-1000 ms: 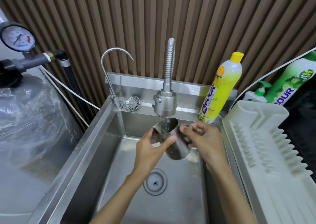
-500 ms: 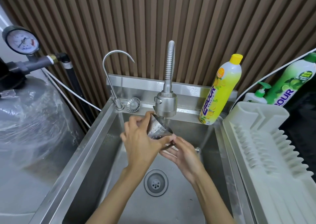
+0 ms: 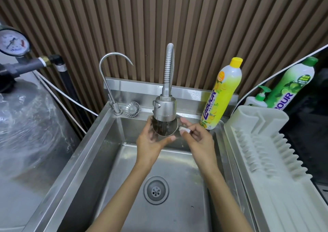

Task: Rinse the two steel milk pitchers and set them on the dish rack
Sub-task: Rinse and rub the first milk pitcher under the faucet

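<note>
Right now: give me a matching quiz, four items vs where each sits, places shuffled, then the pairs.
1. steel milk pitcher
2. yellow dish soap bottle
3. white plastic dish rack
4. round pressure gauge

A. far left, on the grey pipe
B. right of the sink, nothing on it
C. under the running tap, between both hands
D. sink's back right corner, upright

Pairs: 1-C, 2-D, 3-B, 4-A

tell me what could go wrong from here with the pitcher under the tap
1. The pitcher sits right under the spray head with water running in, so it may splash over the sink rim.
2. The left hand cups wet steel while the right hand pinches the handle side; it could slip and drop into the basin.
3. The soap bottle stands close to the right hand and could be knocked on the way to the rack.
</note>
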Motion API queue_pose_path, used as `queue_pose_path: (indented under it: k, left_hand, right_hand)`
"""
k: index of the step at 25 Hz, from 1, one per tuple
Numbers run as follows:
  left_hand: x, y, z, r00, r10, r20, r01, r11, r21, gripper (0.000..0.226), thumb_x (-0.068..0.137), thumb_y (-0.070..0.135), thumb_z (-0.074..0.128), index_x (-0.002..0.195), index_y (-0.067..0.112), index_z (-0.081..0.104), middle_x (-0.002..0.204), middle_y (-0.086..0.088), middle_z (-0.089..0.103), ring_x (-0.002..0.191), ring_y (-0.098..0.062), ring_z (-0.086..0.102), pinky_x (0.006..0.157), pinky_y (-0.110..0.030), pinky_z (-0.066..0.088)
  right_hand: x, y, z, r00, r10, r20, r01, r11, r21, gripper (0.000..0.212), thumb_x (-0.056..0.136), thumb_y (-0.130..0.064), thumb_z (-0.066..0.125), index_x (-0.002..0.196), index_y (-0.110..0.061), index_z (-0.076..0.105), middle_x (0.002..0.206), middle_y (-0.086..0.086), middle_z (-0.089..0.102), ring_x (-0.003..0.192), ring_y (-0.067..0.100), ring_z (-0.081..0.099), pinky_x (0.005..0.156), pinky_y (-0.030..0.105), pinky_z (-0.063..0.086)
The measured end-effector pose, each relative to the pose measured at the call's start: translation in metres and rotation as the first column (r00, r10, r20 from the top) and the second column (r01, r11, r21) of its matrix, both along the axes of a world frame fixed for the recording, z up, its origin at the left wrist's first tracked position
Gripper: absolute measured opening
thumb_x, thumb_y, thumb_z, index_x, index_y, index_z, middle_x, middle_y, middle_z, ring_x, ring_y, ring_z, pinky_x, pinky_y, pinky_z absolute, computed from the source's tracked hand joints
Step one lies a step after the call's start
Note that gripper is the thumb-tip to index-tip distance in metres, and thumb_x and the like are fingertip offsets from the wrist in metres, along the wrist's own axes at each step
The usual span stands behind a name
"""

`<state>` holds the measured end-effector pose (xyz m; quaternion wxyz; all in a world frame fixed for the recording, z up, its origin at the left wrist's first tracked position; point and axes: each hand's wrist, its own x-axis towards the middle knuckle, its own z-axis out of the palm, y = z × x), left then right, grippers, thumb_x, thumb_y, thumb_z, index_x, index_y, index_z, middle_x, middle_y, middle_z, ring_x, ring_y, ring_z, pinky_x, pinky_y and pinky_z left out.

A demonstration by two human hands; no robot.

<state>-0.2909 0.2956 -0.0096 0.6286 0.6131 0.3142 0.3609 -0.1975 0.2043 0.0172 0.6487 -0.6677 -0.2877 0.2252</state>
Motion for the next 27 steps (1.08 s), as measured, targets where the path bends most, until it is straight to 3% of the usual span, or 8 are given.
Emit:
queue_pose_path:
  k: [3,7,10,13,16,21,24,27]
  left_hand:
    - [-0.011,0.003,0.015,0.982,0.140,-0.125,-0.093,0.941,0.325,0.086,0.052,0.010,0.086,0.113,0.051,0.043,0.114,0.022,0.050,0.105,0.010,0.049,0.091,-0.002,0.033]
    - [-0.023,-0.003,0.023,0.780,0.340,-0.526,-0.100,0.896,0.432,0.094,0.050,0.056,0.079,0.134,0.032,0.044,0.113,0.003,0.048,0.111,-0.014,0.043,0.097,-0.037,0.039]
    - [-0.028,-0.011,0.012,0.790,0.253,-0.558,-0.105,0.953,0.283,0.083,0.043,0.079,0.063,0.113,0.036,0.061,0.095,0.003,0.059,0.096,-0.015,0.061,0.088,-0.033,0.050]
    - [-0.023,-0.014,-0.002,0.943,-0.041,-0.332,0.016,0.997,-0.076,0.057,0.048,0.057,0.080,0.096,0.028,0.071,0.078,0.010,0.074,0.081,-0.004,0.068,0.080,-0.015,0.052]
    - [-0.010,-0.012,-0.007,0.986,-0.139,-0.089,0.123,0.978,-0.165,0.048,0.061,0.023,0.083,0.105,0.022,0.065,0.096,0.002,0.076,0.094,-0.010,0.068,0.090,-0.032,0.052]
    - [-0.010,0.007,0.012,0.998,0.054,0.013,-0.055,0.979,0.197,0.083,0.052,-0.001,0.081,0.110,0.049,0.049,0.114,0.020,0.058,0.108,0.006,0.056,0.092,-0.011,0.044]
    - [-0.022,0.004,0.018,0.943,0.247,-0.223,-0.112,0.865,0.489,0.087,0.052,0.013,0.084,0.127,0.039,0.046,0.113,0.017,0.043,0.107,0.000,0.042,0.096,-0.019,0.040]
    - [-0.026,0.001,0.020,0.813,0.418,-0.405,-0.154,0.826,0.543,0.095,0.046,0.043,0.083,0.132,0.021,0.049,0.103,0.006,0.039,0.104,-0.018,0.038,0.090,-0.029,0.033]
  right_hand:
    - [-0.004,0.007,-0.025,0.912,0.161,-0.376,-0.127,0.985,0.113,0.022,0.087,-0.005,0.056,0.066,-0.011,0.049,0.117,0.006,0.066,0.114,0.012,0.060,0.100,0.032,0.047]
    - [-0.011,0.001,-0.025,0.871,0.155,-0.466,-0.182,0.983,-0.013,0.019,0.088,-0.022,0.057,0.075,-0.009,0.057,0.086,0.012,0.071,0.084,0.024,0.070,0.079,0.036,0.059]
    - [-0.007,-0.007,-0.002,0.977,0.020,-0.214,-0.075,0.964,-0.255,0.024,0.085,-0.028,0.062,0.069,-0.010,0.059,0.086,0.018,0.073,0.073,0.026,0.072,0.066,0.038,0.061]
    - [-0.004,-0.013,0.023,0.918,0.048,0.393,0.165,0.856,-0.490,0.027,0.081,-0.038,0.062,0.066,-0.015,0.059,0.080,0.016,0.073,0.083,0.033,0.066,0.075,0.040,0.054]
    - [-0.010,-0.013,0.029,0.822,0.042,0.568,0.233,0.885,-0.402,0.014,0.083,-0.030,0.062,0.073,-0.022,0.056,0.089,0.009,0.074,0.084,0.028,0.064,0.070,0.031,0.047]
    - [-0.010,0.001,-0.013,0.998,0.070,-0.005,-0.070,0.994,-0.082,0.020,0.085,-0.012,0.062,0.068,-0.019,0.054,0.113,-0.007,0.066,0.096,-0.010,0.063,0.085,0.007,0.048]
    - [-0.013,0.011,-0.040,0.869,0.242,-0.432,-0.212,0.970,0.118,0.013,0.086,-0.015,0.060,0.078,-0.006,0.056,0.099,0.016,0.065,0.102,0.022,0.063,0.100,0.029,0.048]
    - [-0.016,0.009,-0.040,0.844,0.231,-0.484,-0.217,0.972,0.085,0.017,0.086,-0.020,0.059,0.081,-0.004,0.061,0.083,0.014,0.068,0.085,0.026,0.068,0.084,0.031,0.057]
